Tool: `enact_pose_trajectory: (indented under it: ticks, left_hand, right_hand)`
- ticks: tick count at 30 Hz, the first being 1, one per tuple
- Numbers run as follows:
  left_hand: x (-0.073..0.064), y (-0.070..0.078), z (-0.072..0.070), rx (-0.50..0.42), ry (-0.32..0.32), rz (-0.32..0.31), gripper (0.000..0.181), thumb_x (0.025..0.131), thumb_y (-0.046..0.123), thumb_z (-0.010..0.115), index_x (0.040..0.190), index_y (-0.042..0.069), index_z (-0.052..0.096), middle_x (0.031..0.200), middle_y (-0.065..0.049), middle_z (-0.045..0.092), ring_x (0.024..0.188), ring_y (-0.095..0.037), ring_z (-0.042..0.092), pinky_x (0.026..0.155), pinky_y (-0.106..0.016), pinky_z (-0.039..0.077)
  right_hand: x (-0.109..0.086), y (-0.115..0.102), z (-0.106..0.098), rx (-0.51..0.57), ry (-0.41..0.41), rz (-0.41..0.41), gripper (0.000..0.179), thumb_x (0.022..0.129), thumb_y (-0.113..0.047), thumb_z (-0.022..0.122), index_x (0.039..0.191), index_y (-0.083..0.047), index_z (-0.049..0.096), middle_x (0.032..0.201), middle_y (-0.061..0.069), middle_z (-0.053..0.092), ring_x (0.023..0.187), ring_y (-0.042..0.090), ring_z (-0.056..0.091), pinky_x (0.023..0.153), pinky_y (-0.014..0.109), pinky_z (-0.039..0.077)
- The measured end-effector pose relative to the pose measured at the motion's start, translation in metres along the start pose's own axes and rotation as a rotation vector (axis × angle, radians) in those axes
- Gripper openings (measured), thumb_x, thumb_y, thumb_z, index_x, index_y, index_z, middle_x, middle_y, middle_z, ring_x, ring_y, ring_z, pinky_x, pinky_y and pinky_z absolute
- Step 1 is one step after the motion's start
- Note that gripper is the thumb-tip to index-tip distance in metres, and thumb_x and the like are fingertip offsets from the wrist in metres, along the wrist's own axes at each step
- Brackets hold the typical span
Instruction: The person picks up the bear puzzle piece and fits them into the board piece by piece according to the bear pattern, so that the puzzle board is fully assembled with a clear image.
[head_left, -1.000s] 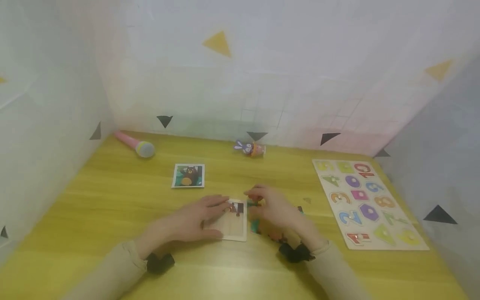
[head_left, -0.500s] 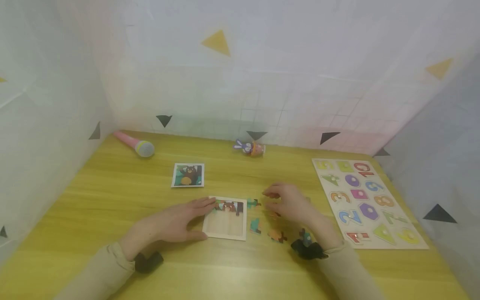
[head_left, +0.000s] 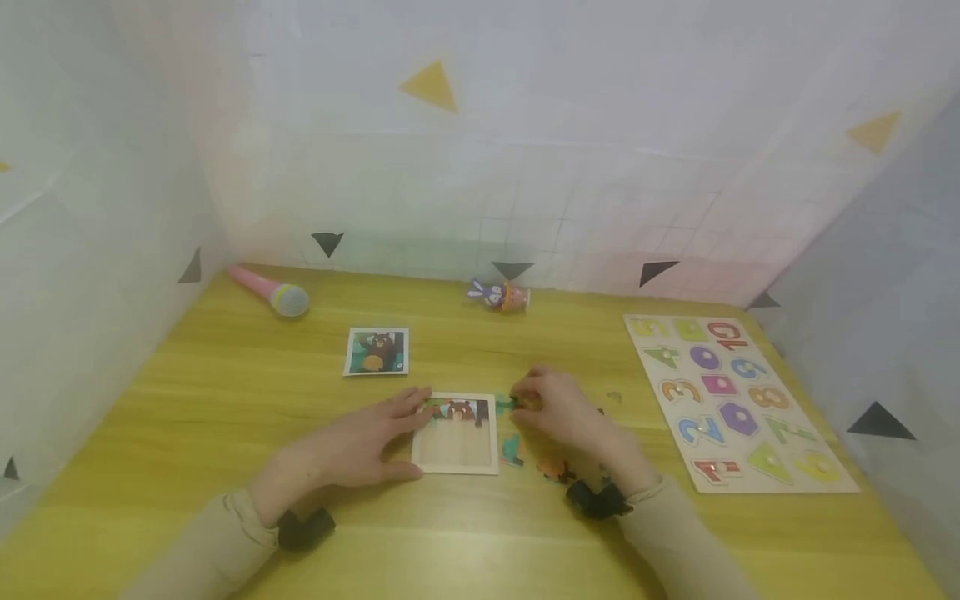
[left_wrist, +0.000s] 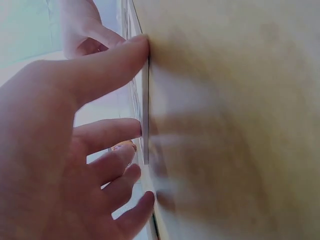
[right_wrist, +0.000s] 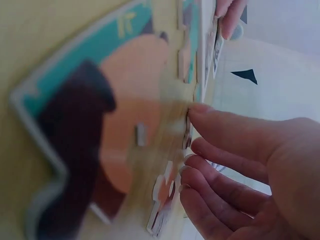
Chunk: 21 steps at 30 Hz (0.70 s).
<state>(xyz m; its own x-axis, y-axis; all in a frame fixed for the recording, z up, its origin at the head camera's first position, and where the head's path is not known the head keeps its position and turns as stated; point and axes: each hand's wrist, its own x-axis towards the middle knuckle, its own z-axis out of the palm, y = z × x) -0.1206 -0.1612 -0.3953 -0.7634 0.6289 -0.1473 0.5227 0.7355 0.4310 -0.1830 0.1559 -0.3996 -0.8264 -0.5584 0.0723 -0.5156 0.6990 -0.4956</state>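
A square wooden puzzle tray [head_left: 455, 450] lies in front of me, with bear-head puzzle pieces [head_left: 457, 410] along its far side. My left hand [head_left: 352, 446] rests at the tray's left side; its thumb and fingertips touch the tray edge [left_wrist: 145, 100], fingers nearly straight. My right hand [head_left: 566, 412] is bent over the loose pieces right of the tray and pinches a puzzle piece [right_wrist: 188, 131], mostly hidden by the fingers. Nearer me lie a teal piece [head_left: 512, 450] and an orange-and-brown piece [head_left: 555, 469]. A large piece [right_wrist: 75, 120] fills the right wrist view's left side.
A bear picture card [head_left: 377, 352] lies beyond the tray. Farther back are a pink toy microphone [head_left: 270, 289] and a purple rabbit toy [head_left: 498, 296]. At the right lies a number-and-shape board [head_left: 738, 404]. Walls border the yellow table [head_left: 420, 542].
My right hand moved right from the tray's edge, then back left and down onto a loose piece. The left hand drew back to the tray's left side, uncovering the bear-head pieces.
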Motion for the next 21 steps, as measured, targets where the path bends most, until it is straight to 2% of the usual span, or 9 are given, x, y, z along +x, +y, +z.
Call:
enact_pose_trajectory:
  ticks: [6, 10, 17, 21]
  left_hand:
    - [0.0012, -0.0026, 0.0028, -0.044, 0.001, -0.016, 0.083, 0.092, 0.058, 0.062, 0.157, 0.016, 0.032, 0.168, -0.008, 0.008, 0.153, -0.035, 0.012, 0.119, -0.059, 0.026]
    - [0.0018, -0.0040, 0.0041, -0.047, 0.009, -0.018, 0.083, 0.092, 0.060, 0.061, 0.157, 0.016, 0.034, 0.168, -0.008, 0.006, 0.154, -0.035, 0.010, 0.119, -0.060, 0.026]
    - [0.0008, -0.0077, 0.0055, -0.021, 0.034, -0.011, 0.085, 0.089, 0.062, 0.063, 0.156, 0.018, 0.035, 0.168, -0.008, 0.012, 0.151, -0.037, 0.022, 0.117, -0.060, 0.031]
    - [-0.0001, -0.0074, 0.0053, -0.018, 0.035, -0.014, 0.086, 0.088, 0.064, 0.062, 0.157, 0.019, 0.035, 0.168, -0.007, 0.013, 0.150, -0.037, 0.025, 0.116, -0.060, 0.031]
  right_hand:
    - [0.0004, 0.0001, 0.0008, -0.004, -0.004, 0.037, 0.022, 0.087, -0.014, 0.078, 0.106, -0.003, 0.075, 0.094, 0.003, 0.061, 0.079, 0.015, 0.053, 0.067, 0.024, 0.049]
    - [-0.0004, 0.0008, -0.0011, -0.020, -0.006, 0.027, 0.020, 0.087, -0.013, 0.077, 0.104, -0.002, 0.074, 0.090, 0.003, 0.058, 0.075, 0.014, 0.048, 0.062, 0.022, 0.044]
    - [-0.0023, 0.0013, -0.0005, -0.058, -0.018, 0.013, 0.020, 0.088, -0.016, 0.077, 0.102, -0.002, 0.073, 0.091, 0.002, 0.057, 0.077, 0.012, 0.051, 0.068, 0.023, 0.048]
    - [-0.0036, 0.0003, -0.0007, -0.058, -0.024, 0.021, 0.021, 0.089, -0.017, 0.077, 0.102, -0.001, 0.071, 0.089, 0.001, 0.055, 0.076, 0.012, 0.047, 0.065, 0.022, 0.043]
